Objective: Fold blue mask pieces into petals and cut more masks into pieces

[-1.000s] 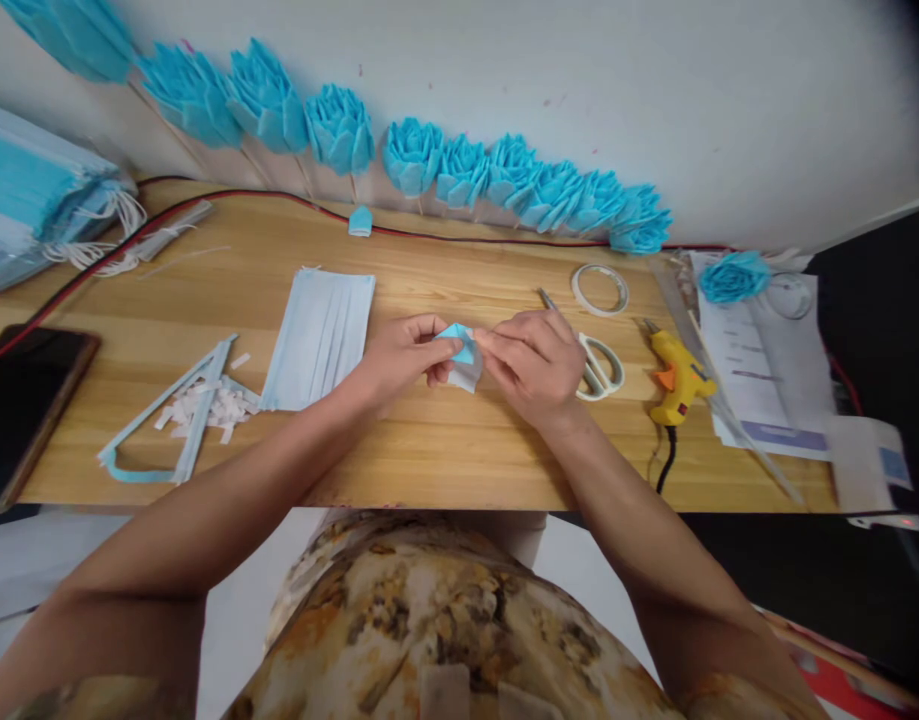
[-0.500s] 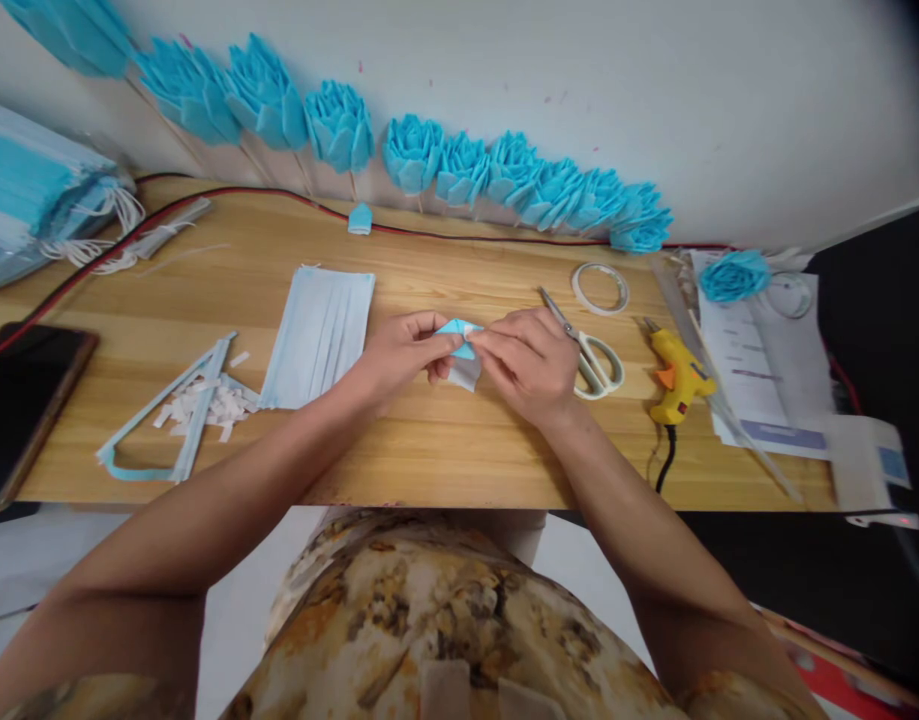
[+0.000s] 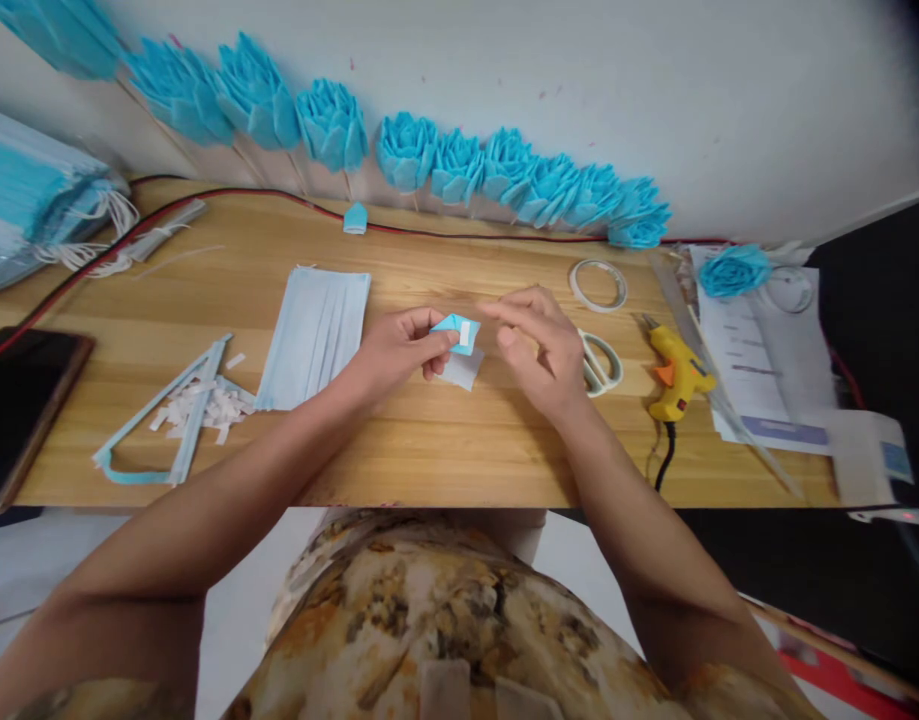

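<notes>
Pinched between the thumb and fingers of my left hand (image 3: 399, 345) is a small folded piece of blue mask fabric (image 3: 445, 324), with a white strip (image 3: 465, 332) lying across its face. Just below it a pale square piece (image 3: 461, 370) shows, partly covered by the blue fold and my fingers. My right hand (image 3: 541, 345) is a short way to the right, its index finger stretched out and its thumb apart, with nothing seen in it. Scissors (image 3: 607, 362) with white handles lie beside that hand, their blades hidden behind it.
Left of my hands lie a pleated face mask (image 3: 316, 330), white scraps (image 3: 204, 408), cut mask edging (image 3: 140, 400) and a phone (image 3: 24, 400). A tape roll (image 3: 573, 285) and yellow glue gun (image 3: 676, 375) are on the right. Blue fabric flowers (image 3: 406, 150) line the wall behind a cable (image 3: 459, 236).
My right hand has let go of the blue piece and drawn back to the right, fingers spreading. The white strip on the fold now shows uncovered. My left hand keeps its hold.
</notes>
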Available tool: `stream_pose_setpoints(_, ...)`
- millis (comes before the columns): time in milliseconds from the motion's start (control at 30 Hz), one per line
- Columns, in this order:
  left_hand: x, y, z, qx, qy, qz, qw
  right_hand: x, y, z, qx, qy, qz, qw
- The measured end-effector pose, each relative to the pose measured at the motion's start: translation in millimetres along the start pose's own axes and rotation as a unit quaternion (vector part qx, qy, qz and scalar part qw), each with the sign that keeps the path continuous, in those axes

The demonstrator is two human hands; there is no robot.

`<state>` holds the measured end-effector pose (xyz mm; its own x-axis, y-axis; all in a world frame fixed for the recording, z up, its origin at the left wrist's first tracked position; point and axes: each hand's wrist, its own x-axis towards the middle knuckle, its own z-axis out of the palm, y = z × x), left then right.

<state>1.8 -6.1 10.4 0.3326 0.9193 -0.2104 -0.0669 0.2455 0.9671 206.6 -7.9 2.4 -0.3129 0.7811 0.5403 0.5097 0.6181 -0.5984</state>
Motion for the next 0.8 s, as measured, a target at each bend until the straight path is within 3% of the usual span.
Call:
stream_pose_setpoints(67, 0, 1, 0.3, 0.015, -0.004, 0.001, 1.000, 0, 1, 2, 0.069, -0.008, 0.088, 0.994)
stream_pose_setpoints(167, 0, 0, 0.7, 0.035, -0.010, 0.005, 0.999, -2, 5, 7, 0.184, -0.072, 0.154, 0.968)
stream_pose_setpoints(400, 2, -5, 0.9, 0.088, -0.005, 0.013, 0.996, -5, 5, 17, 0.250, -0.124, 0.182, 0.943)
stream_pose_setpoints(633, -2, 2, 1.5, 0.067, -0.024, 0.020, 0.997, -4, 5, 19, 0.268, -0.086, 0.192, 0.940)
stream_pose_setpoints(800, 0, -4, 0.3, 0.104, -0.008, 0.027, 0.994, -4, 3, 17, 0.283, -0.083, 0.200, 0.934)
